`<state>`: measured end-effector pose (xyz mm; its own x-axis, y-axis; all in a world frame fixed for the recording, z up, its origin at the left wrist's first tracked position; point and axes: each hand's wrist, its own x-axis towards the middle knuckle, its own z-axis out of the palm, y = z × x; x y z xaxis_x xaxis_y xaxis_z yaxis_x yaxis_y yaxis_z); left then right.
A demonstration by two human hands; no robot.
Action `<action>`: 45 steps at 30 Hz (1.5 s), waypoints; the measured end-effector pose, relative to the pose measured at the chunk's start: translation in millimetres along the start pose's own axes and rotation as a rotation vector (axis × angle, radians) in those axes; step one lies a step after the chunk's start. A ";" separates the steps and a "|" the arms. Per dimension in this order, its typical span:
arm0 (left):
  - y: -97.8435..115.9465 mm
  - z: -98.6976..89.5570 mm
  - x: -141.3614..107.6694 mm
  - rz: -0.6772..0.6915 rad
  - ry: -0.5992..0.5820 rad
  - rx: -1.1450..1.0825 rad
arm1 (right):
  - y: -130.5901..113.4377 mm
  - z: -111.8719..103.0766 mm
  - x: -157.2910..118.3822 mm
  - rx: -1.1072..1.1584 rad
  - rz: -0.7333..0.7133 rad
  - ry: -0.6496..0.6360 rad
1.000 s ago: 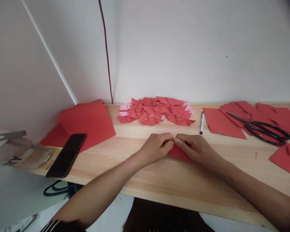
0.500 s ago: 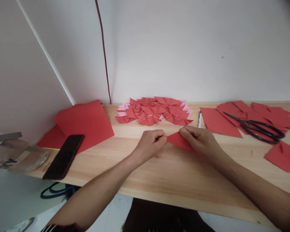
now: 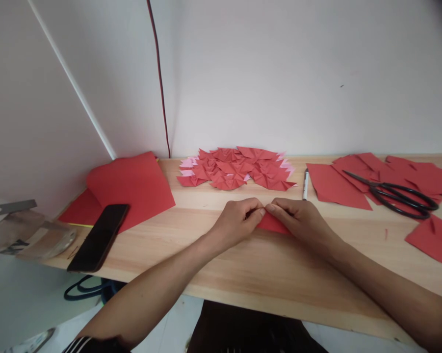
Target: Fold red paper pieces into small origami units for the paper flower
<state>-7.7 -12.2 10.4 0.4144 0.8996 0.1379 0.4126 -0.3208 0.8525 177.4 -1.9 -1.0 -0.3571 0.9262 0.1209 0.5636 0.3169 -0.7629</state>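
Observation:
A folded piece of red paper (image 3: 274, 224) lies low over the wooden table, mostly hidden beneath both hands. My left hand (image 3: 241, 218) is closed in a pinch on its upper left part. My right hand (image 3: 303, 220) pinches the same piece from the right, with the thumb pressed along its top edge. The fingertips of both hands almost meet. Just beyond them lies a cluster of folded red and pink paper pieces (image 3: 233, 169). A white marker (image 3: 305, 184) with a dark tip lies behind my right hand.
Black-handled scissors (image 3: 401, 196) rest on several cut red paper pieces (image 3: 338, 186) at the right. Nearer is another red square (image 3: 432, 240). On the left, a black phone (image 3: 98, 238) partly covers large red sheets (image 3: 132, 184), beside a clear plastic package (image 3: 40, 238).
My left hand has moved right along the red paper, closing the gap to my right hand. Less of the paper shows now. The view has shifted slightly.

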 end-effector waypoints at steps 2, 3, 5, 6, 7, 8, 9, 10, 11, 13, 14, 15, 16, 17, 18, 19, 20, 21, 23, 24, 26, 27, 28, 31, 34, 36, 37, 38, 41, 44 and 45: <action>-0.3 0.7 0.5 -0.001 0.060 0.028 | -2.5 1.5 -0.2 -0.015 -0.011 -0.013; -0.8 0.5 0.6 -0.007 0.084 0.037 | -3.3 2.0 -0.4 -0.028 -0.014 -0.013; -2.0 -0.4 0.8 -0.021 0.103 0.036 | -3.9 2.6 -1.0 -0.050 -0.018 -0.014; -2.5 -0.8 0.9 -0.026 0.097 0.023 | -3.8 2.9 -1.4 -0.055 -0.020 -0.018; -2.8 -1.1 1.0 -0.027 0.083 0.004 | -3.5 3.3 -1.8 -0.052 -0.022 -0.030; -2.9 -1.2 1.1 -0.024 0.066 -0.013 | -3.2 3.7 -2.3 -0.044 -0.027 -0.043; -2.9 -1.1 1.3 -0.015 0.053 -0.020 | -3.1 4.2 -2.7 -0.032 -0.034 -0.060; -2.7 -0.9 1.4 -0.002 0.050 -0.014 | -3.1 4.7 -3.1 -0.020 -0.041 -0.077; -2.4 -0.5 1.5 0.010 0.055 0.004 | -3.3 5.1 -3.4 -0.009 -0.045 -0.091; -1.7 0.2 1.3 0.020 0.090 0.052 | -4.0 5.5 -3.7 0.009 -0.043 -0.107; -1.5 0.4 1.0 0.020 0.112 0.068 | -4.5 5.5 -3.7 0.015 -0.036 -0.109; -1.5 0.4 0.7 0.019 0.133 0.077 | -4.9 5.2 -3.6 0.017 -0.031 -0.107; -1.7 0.1 0.5 0.020 0.151 0.078 | -5.4 4.6 -3.5 0.015 -0.029 -0.100; -2.3 -0.5 0.3 0.021 0.172 0.075 | -5.9 3.9 -3.4 0.009 -0.028 -0.094; -3.0 -1.4 0.2 0.024 0.196 0.072 | -6.5 3.0 -3.4 0.000 -0.029 -0.090; -4.0 -2.4 0.3 0.024 0.220 0.068 | -7.3 2.1 -3.4 -0.009 -0.029 -0.089; -5.1 -3.5 0.4 0.019 0.242 0.064 | -8.2 1.1 -3.5 -0.018 -0.028 -0.090; -6.3 -4.5 0.5 0.009 0.259 0.061 | -9.3 0.3 -3.7 -0.026 -0.026 -0.092; -8.3 -5.9 0.7 -0.013 0.276 0.061 | -11.3 -0.8 -4.2 -0.038 -0.011 -0.096; -9.1 -6.4 0.8 -0.023 0.277 0.060 | -12.0 -1.0 -4.4 -0.042 0.000 -0.095; -10.8 -7.1 1.1 -0.045 0.272 0.049 | -11.7 -1.0 -4.7 -0.043 0.021 -0.095; -11.8 -7.7 1.4 -0.059 0.272 0.037 | -10.7 -1.1 -4.7 -0.037 0.027 -0.098; -12.9 -8.6 1.8 -0.076 0.277 0.021 | -9.3 -1.4 -4.7 -0.026 0.031 -0.104; -16.4 -12.1 3.6 -0.142 0.311 -0.039 | -4.9 -4.2 -4.5 0.009 0.047 -0.132; -17.5 -12.7 5.1 -0.153 0.292 -0.099 | -4.9 -7.3 -3.9 0.014 0.053 -0.100; -16.1 -9.6 5.4 -0.120 0.239 -0.114 | -7.2 -7.1 -3.3 0.015 0.029 -0.073; -15.0 -7.3 5.3 -0.104 0.209 -0.105 | -8.2 -6.1 -3.0 0.021 0.011 -0.071; -13.9 -4.9 5.2 -0.091 0.178 -0.087 | -8.9 -4.7 -2.6 0.030 -0.008 -0.077; -11.8 -0.1 4.4 -0.065 0.096 -0.039 | -7.1 -0.7 -1.4 0.046 -0.044 -0.097; -12.7 -1.0 3.7 -0.047 0.043 -0.018 | -2.0 -1.4 0.2 0.030 -0.037 -0.060; -13.5 -2.3 3.6 -0.045 0.038 -0.006 | -0.3 -2.8 0.9 0.024 -0.027 -0.033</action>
<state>-13.6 -4.0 0.5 0.3643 0.9237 0.1187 0.4249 -0.2782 0.8614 179.0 -0.6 1.1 -0.3966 0.9100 0.1211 0.5356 0.3365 -0.7745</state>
